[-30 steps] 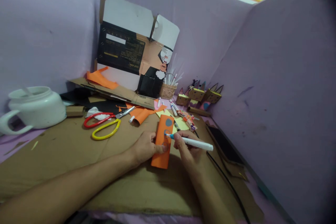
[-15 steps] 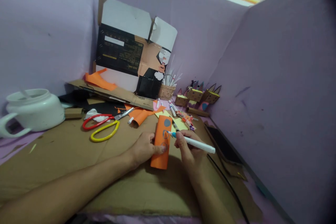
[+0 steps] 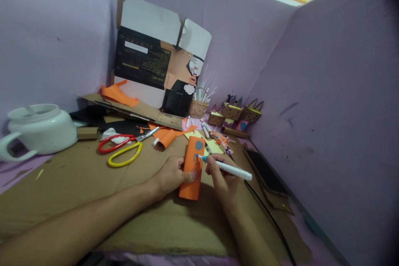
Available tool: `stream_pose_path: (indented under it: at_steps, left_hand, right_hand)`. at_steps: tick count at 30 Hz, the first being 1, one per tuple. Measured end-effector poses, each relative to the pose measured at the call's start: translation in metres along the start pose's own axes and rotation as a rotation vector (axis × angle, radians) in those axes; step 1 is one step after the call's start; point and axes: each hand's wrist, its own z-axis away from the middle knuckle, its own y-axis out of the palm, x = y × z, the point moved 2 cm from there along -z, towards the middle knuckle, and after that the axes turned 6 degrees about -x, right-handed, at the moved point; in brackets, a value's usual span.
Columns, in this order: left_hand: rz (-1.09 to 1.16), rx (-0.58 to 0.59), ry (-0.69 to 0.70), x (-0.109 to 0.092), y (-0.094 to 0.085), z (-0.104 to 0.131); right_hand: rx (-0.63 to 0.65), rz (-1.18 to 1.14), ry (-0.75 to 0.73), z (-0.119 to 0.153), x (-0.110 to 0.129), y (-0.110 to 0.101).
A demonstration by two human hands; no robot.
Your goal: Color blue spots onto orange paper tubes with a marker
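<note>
My left hand (image 3: 172, 176) grips an orange paper tube (image 3: 190, 189) from its left side, thumb across the front near the lowest of its circles. Down the tube run a filled blue-grey circle at the top, a partly coloured one in the middle and an outlined one below. Between the thumb and fingers of my right hand (image 3: 222, 174) is a white marker (image 3: 233, 169) with a blue tip end. That tip touches the middle circle. Scissors (image 3: 137, 145) with one red and one yellow handle lie left of the tube on the cardboard sheet (image 3: 149, 224).
A white mug-like pot (image 3: 42, 131) stands far left. An unfolded printed box (image 3: 143, 58) leans on the back wall. Behind the tube are orange paper scraps (image 3: 168, 137), a basket of markers (image 3: 198, 108) and cardboard animal figures (image 3: 233, 112). A phone (image 3: 266, 170) and black cable (image 3: 269, 212) lie right.
The marker has tilted slightly and its back end has shifted left, its tip staying in the middle circle. More blue shows in that circle. My left hand keeps its hold.
</note>
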Motion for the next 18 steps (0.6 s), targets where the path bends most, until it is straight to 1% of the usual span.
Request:
stream_pose_path:
  at_steps: [13,18]
  left_hand:
    - [0.046,0.013,-0.003,-0.0008,-0.0005,0.0001]
    - [0.056,0.022,-0.005,0.0001,-0.0001,-0.0003]
  right_hand:
    - [0.041,0.010,0.010,0.0010,-0.0004,-0.0016]
    - [0.051,-0.005,-0.001,0.0005,0.0031,-0.0019]
